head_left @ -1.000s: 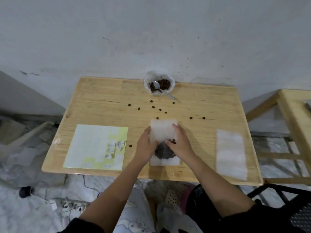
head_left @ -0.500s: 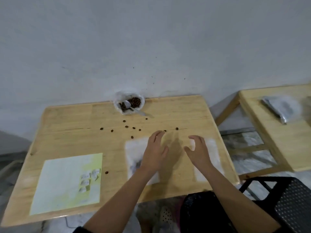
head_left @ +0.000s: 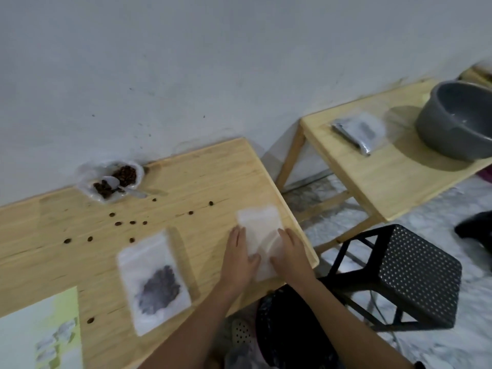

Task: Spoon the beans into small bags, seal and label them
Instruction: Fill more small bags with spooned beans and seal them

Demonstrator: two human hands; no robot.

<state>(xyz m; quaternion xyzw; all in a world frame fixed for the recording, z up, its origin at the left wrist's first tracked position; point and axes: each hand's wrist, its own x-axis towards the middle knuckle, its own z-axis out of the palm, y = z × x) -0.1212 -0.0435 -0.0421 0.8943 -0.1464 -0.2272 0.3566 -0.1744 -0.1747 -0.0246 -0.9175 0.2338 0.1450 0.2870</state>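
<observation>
At the table's (head_left: pixel 80 222) right near corner, both hands lie on an empty clear zip bag (head_left: pixel 259 225). The left hand (head_left: pixel 239 255) rests flat on the bag's left side with its fingers straight and together. The right hand (head_left: pixel 291 255) lies flat on the bag's right side, fingers also extended. Neither hand curls round anything. The bag's right side runs just beside the table's right edge, and its near end reaches almost to the front edge, where the wrists cross.

A filled bag of beans (head_left: pixel 154 280) lies flat at 9 o'clock from the hands, apart from them, with a strip of bare wood between. Loose beans (head_left: pixel 132 222) are scattered at 10 o'clock. Beyond them, an open bag of beans (head_left: pixel 125 175) with a spoon (head_left: pixel 111 182) in it sits against the wall. A label sheet (head_left: pixel 34 328) lies at 8 o'clock, cut off by the frame; its marks are too blurred to read.

A black perforated stool (head_left: pixel 415 270) stands at 3 o'clock, just beside the table's corner. At 1 o'clock, across a gap of floor, a second table (head_left: pixel 394 177) carries a packet (head_left: pixel 359 131) and a grey basin (head_left: pixel 460 121).
</observation>
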